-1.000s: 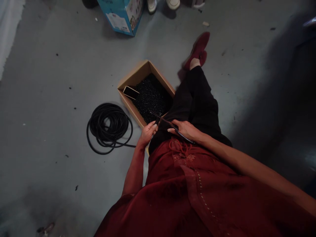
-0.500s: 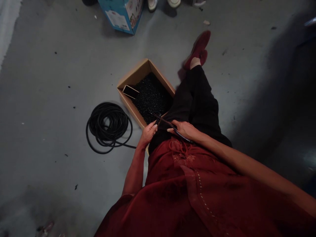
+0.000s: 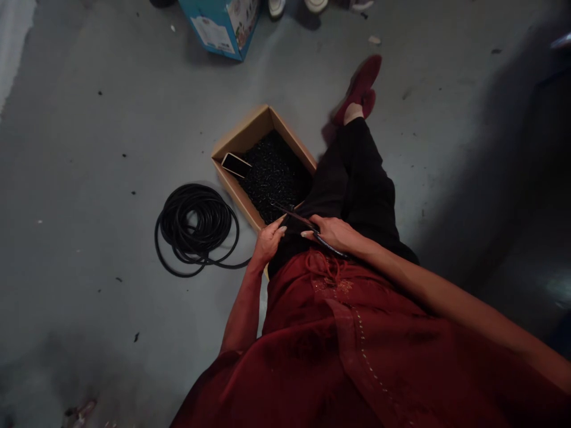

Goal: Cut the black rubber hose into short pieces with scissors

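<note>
My left hand (image 3: 269, 241) is closed on the end of a black rubber hose or cable, whose slack runs left to a loose coil (image 3: 196, 226) on the floor. A pair of scissors (image 3: 296, 216) is gripped in my right hand (image 3: 332, 233), its blades pointing left past my left fingertips. Below the blades stands an open cardboard box (image 3: 243, 193) heaped with small black cut pieces (image 3: 274, 172). The exact spot where blades and hose meet is too dark to make out.
A small dark box with a pale rim (image 3: 236, 166) leans inside the cardboard box's left corner. A blue carton (image 3: 209, 30) and another person's shoes (image 3: 316, 5) are at the top. My legs (image 3: 357, 160) stretch along the box's right side. Small scraps dot the grey floor.
The black piece that stuck up between my left fingers and the blades no longer shows. My left hand has shifted very slightly; the coil and box stay put.
</note>
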The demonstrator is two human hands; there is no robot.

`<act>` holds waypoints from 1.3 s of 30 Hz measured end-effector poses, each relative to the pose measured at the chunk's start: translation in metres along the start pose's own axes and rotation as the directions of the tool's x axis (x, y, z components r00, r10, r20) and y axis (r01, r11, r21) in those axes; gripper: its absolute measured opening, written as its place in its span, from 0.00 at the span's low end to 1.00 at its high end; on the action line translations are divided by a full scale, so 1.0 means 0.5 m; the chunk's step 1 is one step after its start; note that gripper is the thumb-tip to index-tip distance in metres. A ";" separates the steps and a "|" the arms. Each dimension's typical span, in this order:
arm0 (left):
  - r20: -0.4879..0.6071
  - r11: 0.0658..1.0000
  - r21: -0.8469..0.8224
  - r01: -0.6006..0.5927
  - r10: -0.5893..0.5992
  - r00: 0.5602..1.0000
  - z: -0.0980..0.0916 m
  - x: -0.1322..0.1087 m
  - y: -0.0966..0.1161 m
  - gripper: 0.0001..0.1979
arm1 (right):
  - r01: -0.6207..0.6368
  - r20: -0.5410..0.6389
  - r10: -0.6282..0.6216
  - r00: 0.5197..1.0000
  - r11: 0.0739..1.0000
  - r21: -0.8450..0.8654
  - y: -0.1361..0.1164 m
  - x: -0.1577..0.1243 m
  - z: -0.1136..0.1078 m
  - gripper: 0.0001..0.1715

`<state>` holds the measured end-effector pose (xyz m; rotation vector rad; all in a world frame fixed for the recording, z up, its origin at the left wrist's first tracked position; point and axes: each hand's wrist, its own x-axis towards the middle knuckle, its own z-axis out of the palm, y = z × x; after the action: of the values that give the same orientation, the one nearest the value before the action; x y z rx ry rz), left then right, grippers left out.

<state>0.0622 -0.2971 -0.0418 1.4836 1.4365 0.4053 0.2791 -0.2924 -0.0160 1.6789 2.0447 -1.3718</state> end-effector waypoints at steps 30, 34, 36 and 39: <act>-0.028 0.960 -0.265 0.094 -0.105 0.994 0.011 0.013 -0.008 0.24 | 0.032 -0.006 -0.032 0.999 0.999 0.009 0.049 -0.034 0.010 0.29; -0.043 0.946 -0.308 0.101 -0.120 0.992 0.017 0.016 -0.015 0.25 | 0.045 0.007 -0.045 0.999 0.999 -0.008 0.044 -0.032 0.011 0.30; -0.039 0.940 -0.325 0.100 -0.119 0.992 0.019 0.017 -0.020 0.23 | 0.047 0.003 -0.047 0.999 0.999 -0.018 0.043 -0.030 0.011 0.30; -0.013 0.937 -0.332 0.105 -0.116 0.993 0.019 0.018 -0.024 0.19 | 0.051 -0.010 -0.051 0.999 0.999 -0.014 0.041 -0.028 0.011 0.30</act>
<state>0.0652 -0.2954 -0.0589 1.1251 1.3913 0.5730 0.2990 -0.3071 -0.0214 1.6421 2.1121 -1.3635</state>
